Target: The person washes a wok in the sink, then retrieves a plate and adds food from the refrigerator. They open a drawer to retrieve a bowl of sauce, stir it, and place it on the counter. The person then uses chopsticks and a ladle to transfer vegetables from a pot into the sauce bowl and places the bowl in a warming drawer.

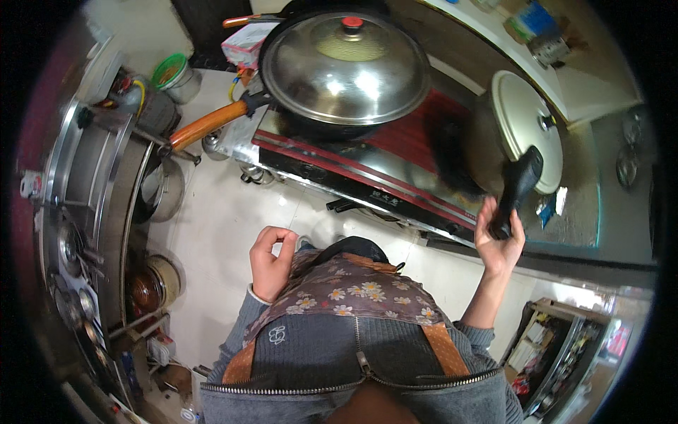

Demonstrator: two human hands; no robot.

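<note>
My right hand (499, 238) is raised at the stove's right front corner, palm up, fingers parted around the end of the black handle (516, 185) of a pot or pan; whether it grips or only touches the handle cannot be told. A pale lid (524, 132) with a black knob stands steeply tilted beside that handle. My left hand (273, 262) hangs in front of the apron with curled fingers, holding nothing visible. Ahead, a wok with a wooden handle (209, 125) sits on the gas stove (371, 185), covered by a domed metal lid (347, 74) with a red-topped knob.
A metal shelf rack (114, 175) with pots runs along the left. Near it stands a bucket with a green rim (170, 71). A pink and white box (246, 45) is left of the wok. A small torn packet (551, 208) lies on the right counter. An open shelf unit (545, 344) stands at lower right.
</note>
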